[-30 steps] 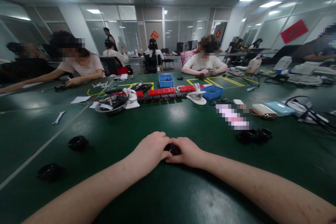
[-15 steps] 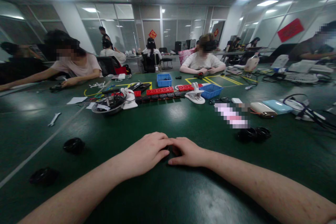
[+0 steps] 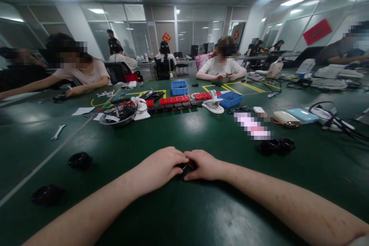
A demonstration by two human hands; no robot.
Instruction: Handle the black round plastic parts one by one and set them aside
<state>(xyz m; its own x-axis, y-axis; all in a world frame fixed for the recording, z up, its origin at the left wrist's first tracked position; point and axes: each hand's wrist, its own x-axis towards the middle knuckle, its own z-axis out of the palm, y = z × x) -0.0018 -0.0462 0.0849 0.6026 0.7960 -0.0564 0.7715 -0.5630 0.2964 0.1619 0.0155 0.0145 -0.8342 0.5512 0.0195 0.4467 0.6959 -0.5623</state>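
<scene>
In front of me, just above the green tabletop [image 3: 138,134], my left hand [image 3: 167,161] curls its fingers and thumb around the left side of a small black object [image 3: 183,167]. My right hand [image 3: 203,164] closes on it from the right, fingertips meeting those of the left. Most of the object is covered by the fingers, so its kind cannot be made out. Left of my arm lie two glossy black ring-shaped bundles, a farther one [image 3: 80,160] and a nearer one [image 3: 47,194]. Beyond my right arm sit two similar black bundles [image 3: 270,147] side by side.
A row of red-and-black blocks [image 3: 174,100] crosses the table ahead, between two white clip stands. Blue bins [image 3: 179,88] stand behind. A bowl of cables [image 3: 118,118] and a wrench [image 3: 58,132] are at left, power banks [image 3: 287,119] at right. Co-workers sit opposite.
My fingers have shifted slightly around the black object, and more of it shows between the hands. The view has moved a little; the table items stay put.
</scene>
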